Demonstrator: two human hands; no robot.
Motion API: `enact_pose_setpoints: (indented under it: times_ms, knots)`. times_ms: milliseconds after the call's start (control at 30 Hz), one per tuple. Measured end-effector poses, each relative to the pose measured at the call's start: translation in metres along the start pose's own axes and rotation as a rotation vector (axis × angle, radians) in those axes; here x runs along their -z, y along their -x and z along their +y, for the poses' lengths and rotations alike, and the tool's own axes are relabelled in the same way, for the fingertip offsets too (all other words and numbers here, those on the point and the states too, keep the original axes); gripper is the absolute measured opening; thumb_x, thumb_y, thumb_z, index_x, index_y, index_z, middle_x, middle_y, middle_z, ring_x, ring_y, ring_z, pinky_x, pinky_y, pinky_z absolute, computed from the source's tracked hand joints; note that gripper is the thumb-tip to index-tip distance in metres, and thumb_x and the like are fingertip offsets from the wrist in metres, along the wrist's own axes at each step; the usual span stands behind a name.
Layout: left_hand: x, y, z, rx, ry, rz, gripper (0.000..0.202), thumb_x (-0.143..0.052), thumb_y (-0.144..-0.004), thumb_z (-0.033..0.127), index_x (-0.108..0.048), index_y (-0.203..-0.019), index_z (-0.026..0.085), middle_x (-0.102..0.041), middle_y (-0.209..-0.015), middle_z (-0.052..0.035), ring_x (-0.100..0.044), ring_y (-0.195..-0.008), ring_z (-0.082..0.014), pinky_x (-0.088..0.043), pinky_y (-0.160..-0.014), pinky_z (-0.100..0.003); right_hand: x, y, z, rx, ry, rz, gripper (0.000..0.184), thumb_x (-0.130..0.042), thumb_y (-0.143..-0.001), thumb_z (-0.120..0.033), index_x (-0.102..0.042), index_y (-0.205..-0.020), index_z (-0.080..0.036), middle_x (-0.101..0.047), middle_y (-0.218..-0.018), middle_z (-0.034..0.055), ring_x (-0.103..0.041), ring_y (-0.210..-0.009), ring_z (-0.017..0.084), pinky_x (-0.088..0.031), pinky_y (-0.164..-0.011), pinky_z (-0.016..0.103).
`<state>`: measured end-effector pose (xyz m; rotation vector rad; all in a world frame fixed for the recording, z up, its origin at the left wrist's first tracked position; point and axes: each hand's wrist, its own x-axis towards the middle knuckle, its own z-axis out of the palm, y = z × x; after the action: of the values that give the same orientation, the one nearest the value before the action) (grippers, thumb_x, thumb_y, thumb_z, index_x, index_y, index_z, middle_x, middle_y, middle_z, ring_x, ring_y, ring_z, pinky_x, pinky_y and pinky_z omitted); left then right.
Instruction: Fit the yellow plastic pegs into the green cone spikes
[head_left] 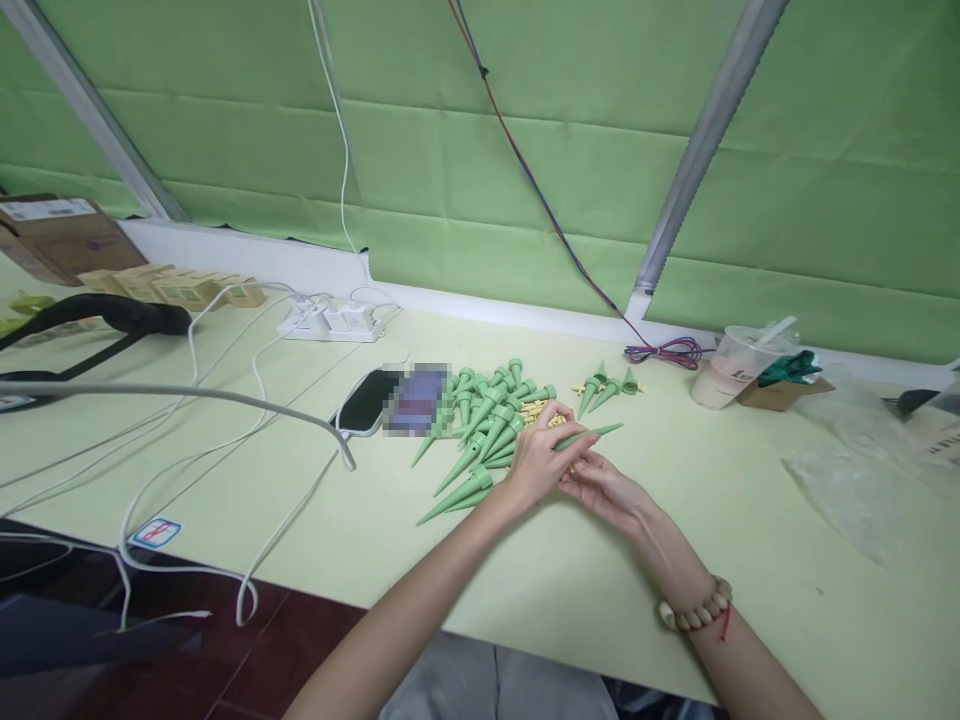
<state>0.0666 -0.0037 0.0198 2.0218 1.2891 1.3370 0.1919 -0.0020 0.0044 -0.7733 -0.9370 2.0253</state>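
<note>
My left hand (538,455) is closed around the wide end of a green cone spike (600,432), whose tip points right. My right hand (604,488) lies just below it with fingers curled, touching the same spike from underneath. To the left of both hands lies a pile of several green cone spikes (480,430) on the pale table (570,580). Small yellow parts (534,408) lie beside the pile, just above my left hand. A few shorter green spikes (604,388) lie farther back.
A phone (367,402) lies left of the pile. A white power strip (330,322) and white cables (225,440) run across the left side. A plastic cup (731,365), a small box and clear plastic bags (847,490) sit at the right. Cardboard boxes (60,235) stand far left.
</note>
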Motion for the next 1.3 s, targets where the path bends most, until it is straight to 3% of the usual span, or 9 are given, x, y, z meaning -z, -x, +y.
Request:
enact_pose_setpoints:
  times_ms: [233,333,467,767,900,1000,1067,1200,1300]
  knots:
    - [-0.001,-0.002,-0.002,-0.018,0.172,0.086,0.026,-0.049,-0.082,0.035,-0.066,-0.074,0.017,-0.048,-0.091,-0.0040,-0.051,-0.084,-0.0131,-0.041,-0.074,-0.023,-0.006,0.002,-0.007,0.139,0.115,0.072,0.030,-0.077,-0.060,-0.028,-0.060,-0.082,-0.017,-0.058,-0.066,-0.0041,-0.055,-0.059,0.007,-0.050,-0.066,0.023]
    - [0.001,-0.004,-0.002,-0.032,0.268,0.112,0.021,-0.057,-0.077,0.033,-0.066,-0.070,0.016,-0.046,-0.089,-0.0044,-0.050,-0.087,-0.0144,-0.041,-0.078,-0.025,-0.004,0.003,-0.007,0.062,0.149,0.027,0.024,-0.072,-0.067,-0.032,-0.061,-0.081,-0.016,-0.058,-0.064,-0.0030,-0.056,-0.058,0.008,-0.052,-0.068,0.027]
    - [0.005,-0.006,-0.002,-0.058,0.301,0.040,0.018,-0.060,-0.074,0.032,-0.068,-0.070,0.017,-0.046,-0.088,-0.0041,-0.049,-0.092,-0.0157,-0.040,-0.082,-0.027,0.001,0.004,-0.007,-0.040,0.102,-0.001,0.020,-0.070,-0.069,-0.031,-0.063,-0.078,-0.014,-0.063,-0.076,0.0013,-0.062,-0.068,0.010,-0.053,-0.073,0.024]
    - [0.005,-0.006,-0.004,-0.101,0.290,-0.072,0.021,-0.061,-0.074,0.034,-0.068,-0.062,0.018,-0.048,-0.086,-0.0034,-0.051,-0.083,-0.0140,-0.041,-0.073,-0.027,0.003,0.011,-0.009,-0.207,0.172,-0.098,0.026,-0.072,-0.066,-0.034,-0.064,-0.077,-0.012,-0.068,-0.074,0.0064,-0.066,-0.065,0.013,-0.055,-0.064,0.024]
    - [0.006,-0.007,0.001,-0.092,0.277,-0.071,0.025,-0.058,-0.076,0.035,-0.068,-0.061,0.017,-0.049,-0.083,-0.0033,-0.051,-0.079,-0.0130,-0.042,-0.072,-0.026,0.002,0.008,-0.004,-0.123,0.156,-0.061,0.026,-0.076,-0.059,-0.033,-0.065,-0.072,-0.013,-0.067,-0.068,0.0039,-0.065,-0.063,0.012,-0.053,-0.065,0.021]
    - [0.007,-0.005,0.003,-0.074,0.192,-0.036,0.027,-0.056,-0.077,0.038,-0.070,-0.067,0.017,-0.050,-0.082,-0.0033,-0.053,-0.078,-0.0129,-0.042,-0.073,-0.026,0.001,0.004,-0.002,-0.050,0.287,-0.011,0.027,-0.074,-0.060,-0.036,-0.065,-0.072,-0.013,-0.067,-0.069,0.0049,-0.064,-0.063,0.014,-0.053,-0.066,0.025]
    - [0.005,-0.003,0.004,-0.012,0.105,-0.005,0.027,-0.055,-0.077,0.041,-0.071,-0.074,0.019,-0.052,-0.086,-0.0027,-0.054,-0.076,-0.0123,-0.042,-0.072,-0.026,0.000,0.004,-0.001,0.112,0.500,0.050,0.026,-0.069,-0.066,-0.038,-0.066,-0.076,-0.014,-0.068,-0.073,0.0068,-0.065,-0.068,0.017,-0.053,-0.069,0.030]
    - [0.001,0.000,0.003,0.156,0.037,0.087,0.033,-0.045,-0.082,0.046,-0.071,-0.082,0.025,-0.054,-0.089,-0.0013,-0.055,-0.073,-0.0115,-0.041,-0.071,-0.026,-0.005,0.006,0.003,0.585,0.894,0.268,0.015,-0.062,-0.073,-0.034,-0.067,-0.074,-0.021,-0.068,-0.077,0.0068,-0.063,-0.076,0.022,-0.050,-0.076,0.037]
    - [0.003,-0.001,0.002,0.190,0.148,0.137,0.037,-0.042,-0.083,0.047,-0.071,-0.085,0.023,-0.054,-0.085,-0.0028,-0.055,-0.080,-0.0139,-0.042,-0.075,-0.027,-0.010,0.005,0.005,0.655,0.873,0.326,0.013,-0.064,-0.071,-0.036,-0.067,-0.073,-0.023,-0.067,-0.076,0.0062,-0.062,-0.074,0.022,-0.050,-0.072,0.034]
